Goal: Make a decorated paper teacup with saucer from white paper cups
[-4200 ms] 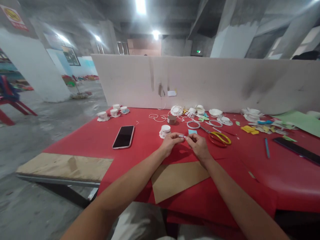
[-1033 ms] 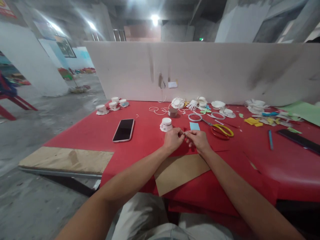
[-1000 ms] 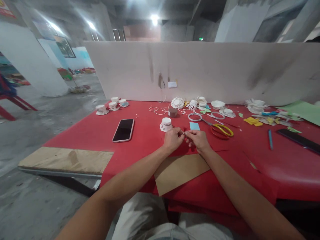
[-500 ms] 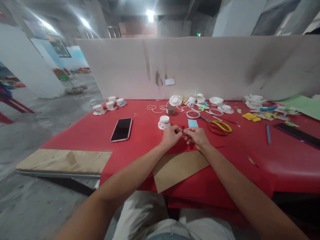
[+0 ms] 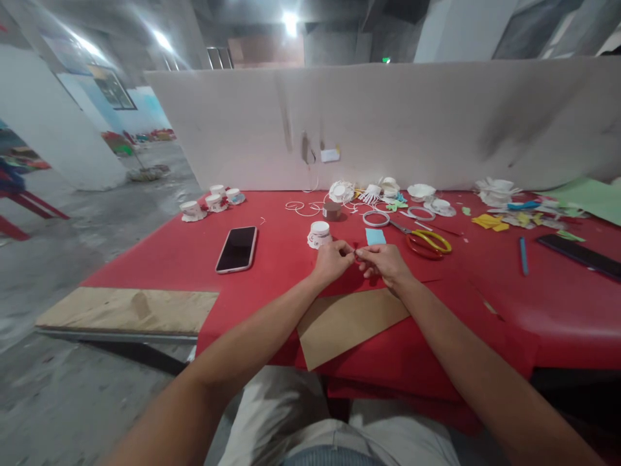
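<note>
Fingertips of my left hand (image 5: 334,260) and my right hand (image 5: 383,260) meet in a pinch above the red tabletop. Between them is a small dark red piece (image 5: 356,248), perhaps paper; its shape is mostly hidden by the fingers. Just beyond my left hand stands a small white paper cup (image 5: 319,234), upside down, with a frilled rim and dark marks. A light blue paper piece (image 5: 375,237) lies beyond my right hand. Under my wrists is a brown sheet (image 5: 352,323), lying flat on red paper.
Scissors (image 5: 429,243) with yellow and red handles lie to the right, near tape rolls (image 5: 376,219). A phone (image 5: 237,250) is on the left, several white cups (image 5: 193,210) behind it. Paper scraps (image 5: 490,222), a blue pen (image 5: 523,256) and a dark phone-like object (image 5: 587,255) are on the right.
Both hands stay pinched together in nearly the same spot. The camera view has shifted very slightly; the things on the table have not moved.
</note>
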Demonstrator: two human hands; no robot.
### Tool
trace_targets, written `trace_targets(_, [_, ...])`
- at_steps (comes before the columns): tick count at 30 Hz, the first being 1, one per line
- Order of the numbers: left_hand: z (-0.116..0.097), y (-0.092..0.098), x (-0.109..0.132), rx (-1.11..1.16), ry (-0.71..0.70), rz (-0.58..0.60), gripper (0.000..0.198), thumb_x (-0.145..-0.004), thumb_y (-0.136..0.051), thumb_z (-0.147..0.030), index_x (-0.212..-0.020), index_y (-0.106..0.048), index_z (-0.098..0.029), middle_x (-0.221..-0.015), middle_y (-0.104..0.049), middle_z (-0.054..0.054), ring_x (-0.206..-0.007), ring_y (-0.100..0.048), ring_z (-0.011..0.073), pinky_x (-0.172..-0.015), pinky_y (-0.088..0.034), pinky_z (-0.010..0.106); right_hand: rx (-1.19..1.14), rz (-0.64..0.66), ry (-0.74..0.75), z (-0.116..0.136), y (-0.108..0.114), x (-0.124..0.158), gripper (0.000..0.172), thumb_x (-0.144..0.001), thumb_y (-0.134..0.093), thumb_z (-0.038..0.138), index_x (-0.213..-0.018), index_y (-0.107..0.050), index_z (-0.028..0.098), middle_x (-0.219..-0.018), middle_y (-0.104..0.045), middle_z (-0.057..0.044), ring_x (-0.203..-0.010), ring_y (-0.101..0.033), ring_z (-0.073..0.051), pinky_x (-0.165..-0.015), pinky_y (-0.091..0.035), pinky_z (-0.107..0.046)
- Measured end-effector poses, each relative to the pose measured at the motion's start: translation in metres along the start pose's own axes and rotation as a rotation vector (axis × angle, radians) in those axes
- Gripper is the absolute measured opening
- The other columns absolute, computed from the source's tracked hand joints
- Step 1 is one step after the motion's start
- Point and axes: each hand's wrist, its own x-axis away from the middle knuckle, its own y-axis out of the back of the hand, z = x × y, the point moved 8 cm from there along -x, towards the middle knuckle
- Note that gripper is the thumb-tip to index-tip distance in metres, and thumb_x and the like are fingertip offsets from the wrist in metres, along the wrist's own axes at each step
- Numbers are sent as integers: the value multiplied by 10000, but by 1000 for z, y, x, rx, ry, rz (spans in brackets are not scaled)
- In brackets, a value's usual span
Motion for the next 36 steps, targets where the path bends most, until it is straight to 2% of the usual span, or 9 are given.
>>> trace_targets(14, [7,-2,-3,18,36,10,74,-661,-574,-155,-640,-643,-138,-585,-612,-10,-547,-510,89,-533,-379,196,-37,9,24,3,-2,0,84,-742,-605,120,-669,-643,105,-475,-577,4,-374,-531,-82,-311,-456,-167])
trace_targets(20, [2,-3,-2,11,-9,27,88,-651,-562,-123,-650,-649,-136,-594,-619,-9,-547,-513,86,-541,-379,194,-35,18,12,-1,-1,-2,77,-729,-641,145,-663,-645,107,-493,-582,-3,-376,-530,-79,-321,-461,-166])
trace_targets(28, [7,-2,-3,38,49,31,74,-655,-569,-140,-640,-641,-136,-590,-613,-12,-552,-507,89,-538,-378,195,-58,20,14,-3,0,-3,61,-711,-666,157,-683,-651,106,-514,-594,-13,-397,-546,-88,-331,-475,-177])
trace_targets(36, [9,-4,-3,35,22,36,69,-657,-573,-145,-641,-640,-138,-596,-617,-10,-550,-507,87,-532,-375,194,-45,27,16,-3,0,-3,72,-728,-645,160,-683,-651,104,-485,-587,-7,-374,-533,-82,-329,-471,-171])
